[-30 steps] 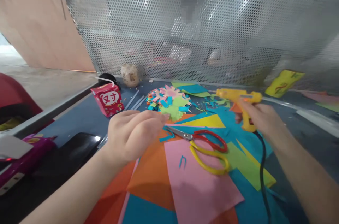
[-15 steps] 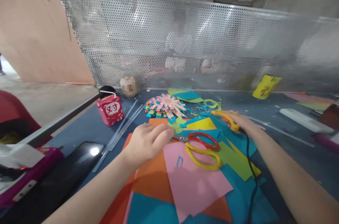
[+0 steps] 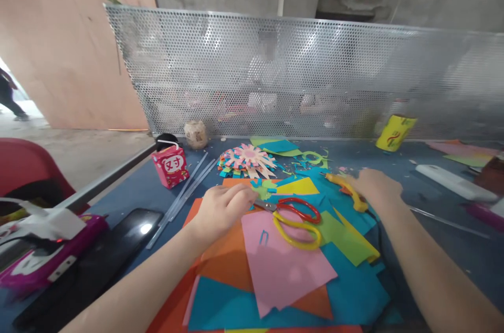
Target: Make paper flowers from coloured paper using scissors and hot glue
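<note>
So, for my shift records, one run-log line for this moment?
left hand: near scissors, holding unclear; right hand: at yellow glue gun, grip unclear; scissors: partly on pink sheet; drink box: upright

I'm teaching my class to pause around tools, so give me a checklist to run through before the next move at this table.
1. Glue gun off the paper: not ok, it lies on blue paper.
2. Nozzle pointing away from the right hand: ok.
3. Scissors clear of the left hand: cannot tell, the tips are out of sight by its fingers.
4. Drink box upright and off the sheets: ok.
5. Gun heated: cannot tell, nothing visible settles it.
</note>
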`<state>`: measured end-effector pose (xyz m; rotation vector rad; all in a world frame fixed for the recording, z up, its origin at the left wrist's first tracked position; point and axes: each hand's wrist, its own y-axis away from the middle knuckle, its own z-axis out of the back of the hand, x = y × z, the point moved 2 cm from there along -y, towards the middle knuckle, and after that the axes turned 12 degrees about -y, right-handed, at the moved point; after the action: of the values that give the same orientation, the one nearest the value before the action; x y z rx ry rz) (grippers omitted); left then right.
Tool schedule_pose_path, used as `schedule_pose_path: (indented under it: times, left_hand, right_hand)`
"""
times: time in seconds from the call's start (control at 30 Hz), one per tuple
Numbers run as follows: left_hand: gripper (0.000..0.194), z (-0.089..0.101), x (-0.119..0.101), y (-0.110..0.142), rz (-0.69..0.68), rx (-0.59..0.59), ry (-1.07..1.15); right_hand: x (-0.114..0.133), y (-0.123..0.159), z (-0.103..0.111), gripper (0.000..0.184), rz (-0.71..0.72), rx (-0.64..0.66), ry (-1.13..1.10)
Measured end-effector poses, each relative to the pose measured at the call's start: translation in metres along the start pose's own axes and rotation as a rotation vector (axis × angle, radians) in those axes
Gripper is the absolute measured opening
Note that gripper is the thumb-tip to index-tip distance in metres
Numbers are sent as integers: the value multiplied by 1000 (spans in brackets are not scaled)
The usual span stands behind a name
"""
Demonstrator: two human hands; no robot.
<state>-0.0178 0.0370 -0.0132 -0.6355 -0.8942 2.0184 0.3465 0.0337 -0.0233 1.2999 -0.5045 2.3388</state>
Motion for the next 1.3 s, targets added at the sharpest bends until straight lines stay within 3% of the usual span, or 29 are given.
schedule_pose_path:
  times: [0.13,0.23,0.33,0.47,0.67,0.8,0.87,1.07,1.3]
  left_hand:
    - [18,-4,-18,-4,272,47,226]
    - [23,-8,-26,-6,450,89,435]
    - [28,-13,-24,-6,580,100,595]
    - [32,-23,-17,-2,679,106,734]
    - [37,-39,-18,3,769,114,826]
    - [41,-35,-16,1,789,200,799]
    - [44,-29,-13,0,781,298,764]
    - [49,-18,-8,8,694,652,610]
    - [45,-24,-10,18,668,771,493]
  right_hand:
    - [32,27,-29,25,232,175,40]
    - [53,61,-66,28,477,457,-73]
    - [62,91,-98,32,562,600,-224]
    - [64,109,-116,27,503,582,-399]
    - [63,114,-111,26,405,541,-453]
    - [55,109,-112,28,379,521,-413]
    - [52,107,-111,27,384,530,-383]
    - [52,108,-99,9,588,457,-208]
    - [50,107,-92,6,874,365,-72]
